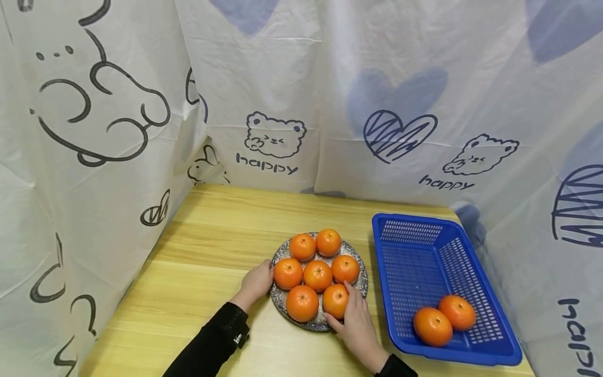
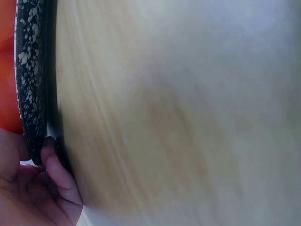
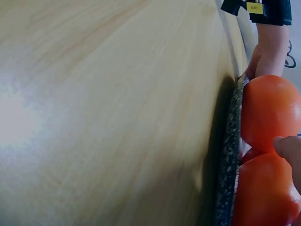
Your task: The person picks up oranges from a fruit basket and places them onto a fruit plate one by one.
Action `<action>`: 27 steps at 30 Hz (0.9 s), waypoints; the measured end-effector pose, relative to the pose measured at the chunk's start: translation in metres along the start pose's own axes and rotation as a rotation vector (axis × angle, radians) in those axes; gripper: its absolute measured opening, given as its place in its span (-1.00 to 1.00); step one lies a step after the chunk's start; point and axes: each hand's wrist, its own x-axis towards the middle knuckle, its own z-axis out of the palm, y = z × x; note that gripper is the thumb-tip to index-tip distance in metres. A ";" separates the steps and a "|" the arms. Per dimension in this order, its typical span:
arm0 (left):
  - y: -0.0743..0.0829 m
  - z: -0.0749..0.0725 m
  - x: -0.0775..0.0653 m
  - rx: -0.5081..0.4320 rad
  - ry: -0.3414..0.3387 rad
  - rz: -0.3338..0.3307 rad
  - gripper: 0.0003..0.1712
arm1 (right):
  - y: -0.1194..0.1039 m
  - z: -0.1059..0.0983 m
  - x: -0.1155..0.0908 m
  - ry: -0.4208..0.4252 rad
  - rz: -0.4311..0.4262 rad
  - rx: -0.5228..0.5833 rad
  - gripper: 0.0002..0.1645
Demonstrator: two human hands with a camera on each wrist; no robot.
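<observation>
A round, speckled dark plate [image 1: 316,325] on the table carries several oranges, one of them in the middle [image 1: 317,276]. At the plate's left rim, my left hand [image 1: 256,285] pinches the edge, with the rim between thumb and fingers in the left wrist view. My right hand [image 1: 356,325] holds the orange [image 1: 336,300] at the plate's lower right, thumb on its near side and fingers on its right side. In the right wrist view, part of that hand [image 3: 292,153] shows against the glossy fruit; most of its fingers are out of view there.
To the right of the plate stands a blue plastic basket [image 1: 383,283] with two oranges [image 1: 433,326] at its near end. The light wooden table [image 1: 188,283] extends left of the plate. White printed cloth [image 1: 282,78] hangs behind and at both sides.
</observation>
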 end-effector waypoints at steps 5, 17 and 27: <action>0.001 0.000 -0.001 -0.002 -0.008 -0.003 -0.68 | -0.007 -0.011 -0.005 -0.060 0.035 0.038 0.11; 0.003 -0.005 -0.001 0.000 -0.004 -0.001 -0.71 | -0.034 -0.114 -0.003 -0.199 -0.183 -0.107 -0.39; 0.002 -0.005 -0.002 -0.011 -0.016 -0.005 -0.68 | 0.082 -0.185 0.033 -0.658 -0.087 -0.157 -0.56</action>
